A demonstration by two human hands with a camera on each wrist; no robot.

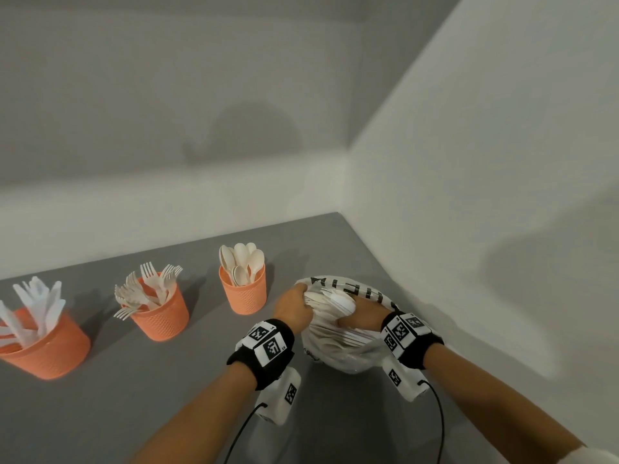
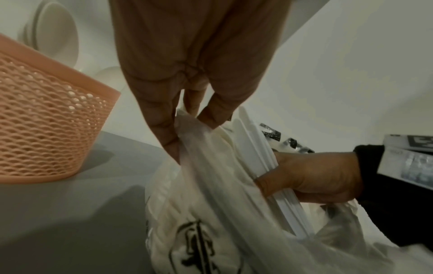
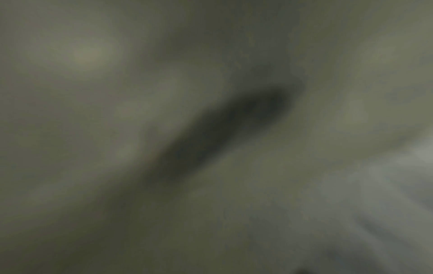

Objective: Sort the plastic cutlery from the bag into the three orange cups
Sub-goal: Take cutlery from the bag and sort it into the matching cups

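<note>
A white plastic bag [image 1: 338, 349] with black print sits on the grey table at the right. My left hand [image 1: 294, 308] pinches the bag's rim [image 2: 187, 126] and holds it apart. My right hand [image 1: 360, 318] is inside the bag's mouth, gripping a bundle of white cutlery [image 1: 335, 299] by the handles [image 2: 264, 153]. Three orange mesh cups stand in a row to the left: knives [image 1: 43, 343], forks [image 1: 160, 313], spoons [image 1: 243, 291]. The right wrist view is a dark blur.
White walls close the table at the back and on the right, close to the bag. The spoon cup [image 2: 44, 129] stands just left of my left hand. Cables trail from both wrist cameras toward the table's front edge [image 1: 241, 437].
</note>
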